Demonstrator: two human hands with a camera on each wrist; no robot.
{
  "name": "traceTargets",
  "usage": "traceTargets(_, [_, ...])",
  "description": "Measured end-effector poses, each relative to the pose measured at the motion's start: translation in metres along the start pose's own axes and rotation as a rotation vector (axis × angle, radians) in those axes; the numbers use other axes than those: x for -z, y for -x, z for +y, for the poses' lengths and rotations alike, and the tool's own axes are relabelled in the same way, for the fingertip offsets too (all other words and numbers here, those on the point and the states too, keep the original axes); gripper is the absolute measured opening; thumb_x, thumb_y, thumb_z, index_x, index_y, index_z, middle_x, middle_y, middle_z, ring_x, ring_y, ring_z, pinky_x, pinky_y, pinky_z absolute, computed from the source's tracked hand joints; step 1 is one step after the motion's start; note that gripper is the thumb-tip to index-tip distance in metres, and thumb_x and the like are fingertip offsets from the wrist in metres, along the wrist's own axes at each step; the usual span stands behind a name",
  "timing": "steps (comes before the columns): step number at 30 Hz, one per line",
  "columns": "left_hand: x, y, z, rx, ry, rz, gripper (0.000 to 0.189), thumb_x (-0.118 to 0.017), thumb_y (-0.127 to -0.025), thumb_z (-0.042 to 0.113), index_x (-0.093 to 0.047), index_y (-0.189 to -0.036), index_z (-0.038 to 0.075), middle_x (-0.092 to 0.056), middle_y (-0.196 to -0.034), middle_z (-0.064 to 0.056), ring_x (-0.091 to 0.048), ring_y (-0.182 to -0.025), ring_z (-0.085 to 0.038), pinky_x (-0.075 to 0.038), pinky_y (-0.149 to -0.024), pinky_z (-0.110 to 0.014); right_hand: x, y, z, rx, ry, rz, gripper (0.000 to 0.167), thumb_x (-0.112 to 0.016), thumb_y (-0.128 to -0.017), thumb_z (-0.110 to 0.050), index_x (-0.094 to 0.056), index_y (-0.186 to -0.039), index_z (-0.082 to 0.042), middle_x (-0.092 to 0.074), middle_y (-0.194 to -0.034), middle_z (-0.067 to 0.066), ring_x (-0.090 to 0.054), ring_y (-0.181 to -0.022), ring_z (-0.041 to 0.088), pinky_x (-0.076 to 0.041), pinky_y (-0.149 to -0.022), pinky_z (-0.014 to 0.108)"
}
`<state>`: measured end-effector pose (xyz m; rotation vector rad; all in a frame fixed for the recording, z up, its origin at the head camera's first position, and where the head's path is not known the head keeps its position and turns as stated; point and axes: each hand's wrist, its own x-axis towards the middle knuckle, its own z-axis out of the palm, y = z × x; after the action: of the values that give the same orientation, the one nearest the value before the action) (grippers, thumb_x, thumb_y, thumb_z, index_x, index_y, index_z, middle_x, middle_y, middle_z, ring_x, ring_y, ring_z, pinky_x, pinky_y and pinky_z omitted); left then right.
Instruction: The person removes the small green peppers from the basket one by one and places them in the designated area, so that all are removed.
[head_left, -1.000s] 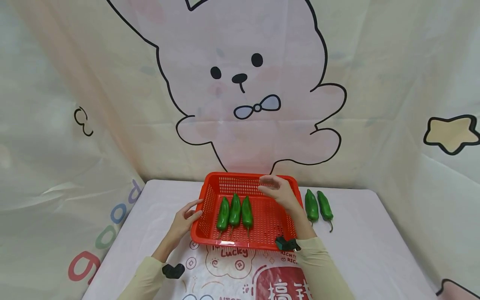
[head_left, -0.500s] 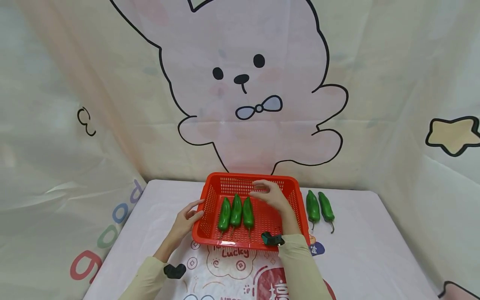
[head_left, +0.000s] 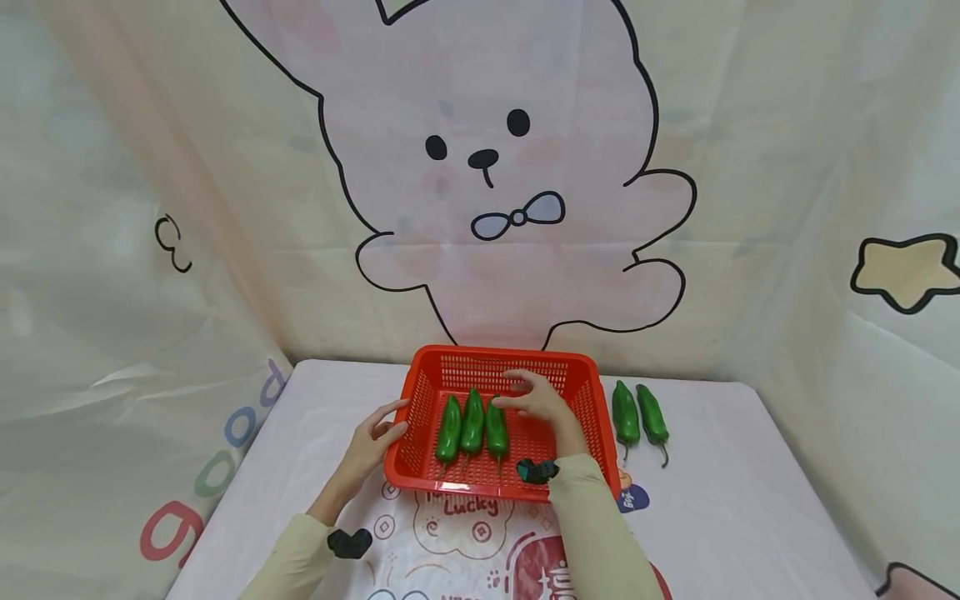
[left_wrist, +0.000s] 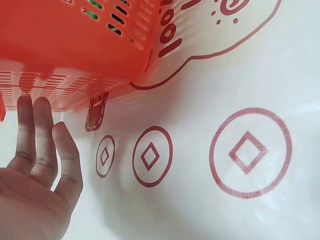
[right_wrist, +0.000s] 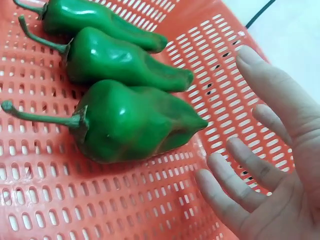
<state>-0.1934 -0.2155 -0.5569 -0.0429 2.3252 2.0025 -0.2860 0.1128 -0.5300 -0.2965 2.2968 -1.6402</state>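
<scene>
Three green peppers (head_left: 472,423) lie side by side in a red plastic basket (head_left: 570,367). My right hand (head_left: 536,400) is inside the basket, its fingers spread and holding nothing. In the head view its fingertips overlap the tip of the rightmost pepper (head_left: 497,433). The right wrist view has that pepper (right_wrist: 135,122) with its tip pointing toward the gap between thumb and fingers, apart from them. My left hand (head_left: 371,437) is at the basket's left side. In the left wrist view, the fingers of this hand (left_wrist: 42,165) reach up to the slotted wall (left_wrist: 90,50), nearly straight.
Two more green peppers, one (head_left: 626,412) nearer the basket and one (head_left: 652,414) beyond it, lie on the white table (head_left: 735,467) to the right. A printed sheet (head_left: 465,537) is under the basket's front. A curtain with a cartoon animal (head_left: 495,267) hangs behind.
My right hand has moved left and lower within the basket, toward the rightmost pepper there. The left hand keeps its place at the basket's side, and the peppers lie as before.
</scene>
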Motion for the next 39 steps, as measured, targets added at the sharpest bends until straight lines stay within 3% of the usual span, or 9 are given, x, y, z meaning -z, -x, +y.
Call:
traceTargets(10, [0.001, 0.000, -0.001, -0.013, 0.014, -0.019, 0.051, -0.068, -0.100, 0.026, -0.052, -0.148, 0.020, -0.062, -0.116, -0.019, -0.064, -0.097, -0.031, -0.061, -0.075, -0.041, -0.008, -0.008, 0.014, -0.007, -0.003, -0.074, 0.073, -0.083, -0.087, -0.014, -0.048, -0.150, -0.005, -0.047, -0.142, 0.027, -0.056, -0.119, 0.040, -0.057, -0.087, 0.047])
traceTargets(22, [0.001, 0.002, 0.001, -0.004, 0.018, -0.021, 0.051, -0.069, -0.099, 0.027, -0.053, -0.147, 0.022, -0.062, -0.118, -0.021, -0.064, -0.099, -0.032, -0.061, -0.076, -0.041, -0.010, -0.015, 0.025, 0.078, 0.109, -0.124, 0.076, -0.086, -0.084, -0.015, -0.048, -0.148, -0.001, -0.052, -0.130, 0.027, -0.057, -0.114, 0.041, -0.055, -0.091, 0.043])
traceTargets(29, [0.000, 0.000, 0.003, 0.009, 0.002, -0.004, 0.052, -0.070, -0.099, 0.029, -0.054, -0.147, 0.023, -0.060, -0.125, -0.019, -0.063, -0.102, -0.032, -0.060, -0.078, -0.042, -0.011, -0.017, 0.023, 0.068, 0.132, -0.152, 0.072, -0.086, -0.084, -0.009, -0.050, -0.145, 0.002, -0.054, -0.132, 0.023, -0.056, -0.116, 0.040, -0.051, -0.096, 0.047])
traceTargets(39, [0.000, 0.001, 0.001, -0.002, 0.015, -0.014, 0.052, -0.069, -0.099, 0.028, -0.053, -0.148, 0.022, -0.061, -0.122, -0.020, -0.063, -0.100, -0.032, -0.060, -0.077, -0.042, -0.011, -0.020, 0.028, 0.054, 0.137, -0.143, 0.067, -0.087, -0.082, -0.008, -0.056, -0.140, 0.002, -0.057, -0.129, 0.019, -0.059, -0.113, 0.036, -0.053, -0.093, 0.045])
